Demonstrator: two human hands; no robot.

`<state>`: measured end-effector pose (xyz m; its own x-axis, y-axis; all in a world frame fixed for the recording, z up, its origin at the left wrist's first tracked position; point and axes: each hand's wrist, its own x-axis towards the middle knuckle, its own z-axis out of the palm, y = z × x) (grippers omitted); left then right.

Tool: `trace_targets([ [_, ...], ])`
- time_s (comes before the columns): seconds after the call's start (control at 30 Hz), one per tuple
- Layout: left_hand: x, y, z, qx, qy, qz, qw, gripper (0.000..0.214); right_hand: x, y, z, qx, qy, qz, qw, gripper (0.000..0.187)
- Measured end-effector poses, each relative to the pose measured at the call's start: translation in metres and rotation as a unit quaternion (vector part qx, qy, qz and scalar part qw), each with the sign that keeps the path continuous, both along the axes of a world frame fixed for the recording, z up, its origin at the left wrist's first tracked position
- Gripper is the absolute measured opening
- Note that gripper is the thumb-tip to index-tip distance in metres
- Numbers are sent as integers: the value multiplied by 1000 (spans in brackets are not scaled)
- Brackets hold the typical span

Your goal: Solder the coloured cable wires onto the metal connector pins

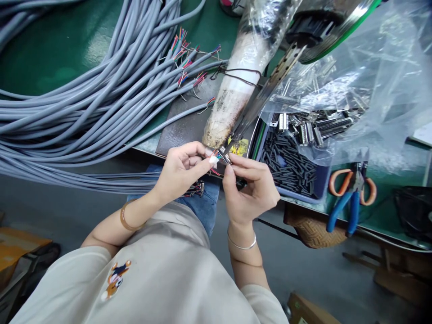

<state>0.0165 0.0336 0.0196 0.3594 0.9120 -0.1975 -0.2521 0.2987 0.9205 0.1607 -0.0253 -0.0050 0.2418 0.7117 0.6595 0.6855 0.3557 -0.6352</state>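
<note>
My left hand (182,171) is closed in a pinch on thin coloured wires (216,167); a white wrap covers its thumb tip. My right hand (251,186) pinches the end of a small metal multi-pin connector (224,155), and the wires meet its pins. Right above the connector is the dark narrow tip of a metal soldering device (249,108), which comes down from the upper right. Whether tip and pins touch, I cannot tell. Behind the connector lies a small yellow piece (239,146).
Grey cables (135,90) with stripped ends cover the left bench. A plastic-wrapped tube (232,90) slopes down beside the soldering device. On the right are a bin (319,189) of black sleeves, loose connectors (324,126), a plastic bag (388,81), blue-handled pliers (353,198) and orange-handled scissors (340,180).
</note>
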Motion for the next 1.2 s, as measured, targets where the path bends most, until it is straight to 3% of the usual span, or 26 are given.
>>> trace_targets([
  [0.1,-4,2,-1,-55,-16,-54,997,38,5,-3,5,-82,88,33,992,10],
  [0.17,-5,1,-2,-79,-14,-72,994,38,9,-7,9,-90,109,29,990,8],
  [0.27,-5,-2,-2,-90,-5,-73,993,37,15,-12,17,-94,90,16,991,8],
  [0.5,-6,-9,-3,-78,-3,-77,994,34,11,-16,27,-179,56,97,977,10],
  [0.63,-6,-9,-3,-78,-8,-30,996,36,9,-21,19,-135,111,30,984,5],
  [0.73,-5,-9,-3,-78,-2,-21,997,36,8,-26,9,-24,87,-63,994,9],
  [0.8,-5,-9,-3,-81,2,-20,997,36,7,-27,5,35,78,-89,992,15],
  [0.9,-6,-9,-5,-79,5,-20,997,38,6,-26,6,24,85,-59,994,21],
  [1.07,-5,-10,-8,-71,-7,-19,997,42,4,-21,9,-13,-40,-14,999,17],
  [1.2,0,-10,-7,-43,-25,7,999,40,-1,-15,4,-20,-51,-5,999,18],
])
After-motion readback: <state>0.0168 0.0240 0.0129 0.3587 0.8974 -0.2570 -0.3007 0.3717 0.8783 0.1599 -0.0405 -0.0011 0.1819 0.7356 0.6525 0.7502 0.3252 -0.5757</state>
